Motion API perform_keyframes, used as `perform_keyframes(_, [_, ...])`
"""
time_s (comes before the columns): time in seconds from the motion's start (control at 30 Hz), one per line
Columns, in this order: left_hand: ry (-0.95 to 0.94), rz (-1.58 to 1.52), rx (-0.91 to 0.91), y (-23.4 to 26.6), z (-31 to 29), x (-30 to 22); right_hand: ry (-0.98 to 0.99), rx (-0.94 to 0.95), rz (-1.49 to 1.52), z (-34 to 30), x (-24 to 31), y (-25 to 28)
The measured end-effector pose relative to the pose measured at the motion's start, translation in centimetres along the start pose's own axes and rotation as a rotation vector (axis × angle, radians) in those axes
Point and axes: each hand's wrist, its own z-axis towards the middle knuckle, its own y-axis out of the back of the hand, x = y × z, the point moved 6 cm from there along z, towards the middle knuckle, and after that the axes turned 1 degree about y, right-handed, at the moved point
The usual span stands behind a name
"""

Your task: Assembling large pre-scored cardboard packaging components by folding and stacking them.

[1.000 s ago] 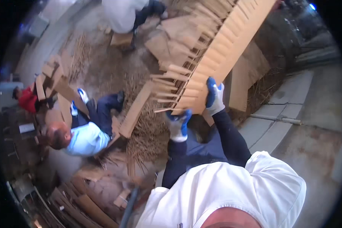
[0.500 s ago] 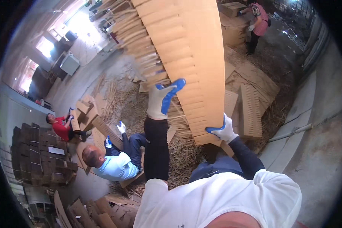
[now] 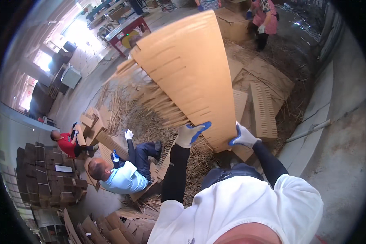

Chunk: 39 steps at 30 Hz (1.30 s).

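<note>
A thick stack of slotted cardboard sheets (image 3: 199,77) rises in front of me, tilted, its far end higher and wider than the near end. My left hand (image 3: 191,134), in a white and blue work glove, is closed on its left edge near the lower end. On the right edge, close to the bottom corner, my right hand (image 3: 245,136) grips it in a matching glove. Cut slits run along the left side of the stack. Cardboard strips (image 3: 158,101) stick out there, blurred by motion. Fingers behind the cardboard are hidden.
Scrap strips (image 3: 195,175) cover the floor around my legs. Slotted cardboard pieces (image 3: 263,110) lie to the right. At left sit a person in light blue (image 3: 126,179) and one in red (image 3: 67,144), near dark stacked cardboard (image 3: 44,175). Someone in pink (image 3: 266,18) stands at the back.
Both hands still hold the cardboard stack. My left hand has slid down its left edge toward me, and the stack's far end has dropped lower into view. Loose strips have shifted downward.
</note>
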Motion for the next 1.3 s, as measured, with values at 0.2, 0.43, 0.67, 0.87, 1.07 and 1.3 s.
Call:
perform_keyframes(0.2, [0.054,0.262,-0.001,0.9,0.8,4.8,0.549,-0.116,0.326,7.2,18.7,7.4])
perform_keyframes(0.43, [-0.08,0.914,0.215,1.5,5.3,15.8,0.299,-0.119,0.235,9.7,17.4,7.2])
perform_keyframes(0.67, [0.201,1.05,-0.21,8.2,3.3,17.7,0.103,-0.462,0.014,7.1,4.8,3.1])
perform_keyframes(0.87, [-0.251,1.269,-0.279,3.6,1.8,6.3,0.165,-0.508,-0.042,7.8,-2.5,1.5])
perform_keyframes(1.07, [-0.408,1.575,0.157,-4.0,7.3,0.3,0.202,-0.328,-0.142,10.4,-2.4,1.5])
perform_keyframes(1.3, [-0.269,1.702,0.319,-5.7,11.5,3.9,0.237,-0.223,-0.075,12.1,-3.6,4.4])
